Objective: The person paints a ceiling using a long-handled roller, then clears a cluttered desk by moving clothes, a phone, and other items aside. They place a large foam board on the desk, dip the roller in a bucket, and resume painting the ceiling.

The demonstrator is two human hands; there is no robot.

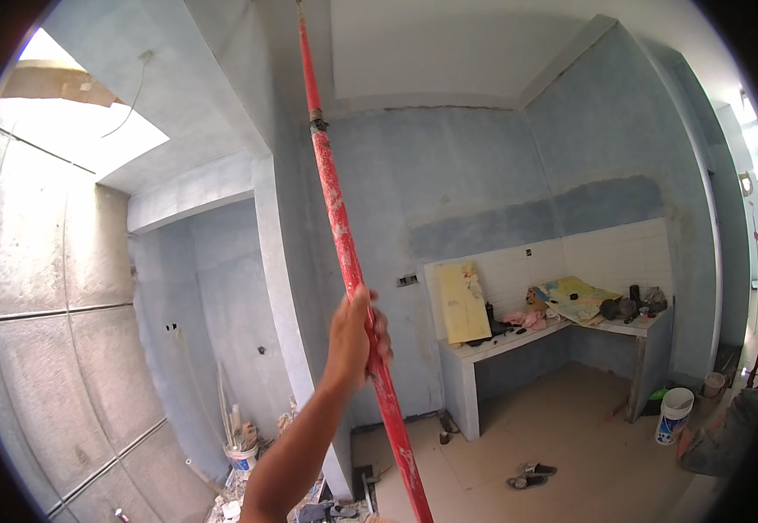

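Head view, slanting red pole (347,248), left fingers (383,338) wrapped around it

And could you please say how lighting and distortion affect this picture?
In the head view, the overhead opening glares white, shade lies beneath the counter, the panelled wall looks bowed, and the red pole in the left hand looks sharp.

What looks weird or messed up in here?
The red pole in the left hand looks scruffy: pale patches break up its colour. Dark slippers lie unworn out on the tiled floor, which seems an odd spot.
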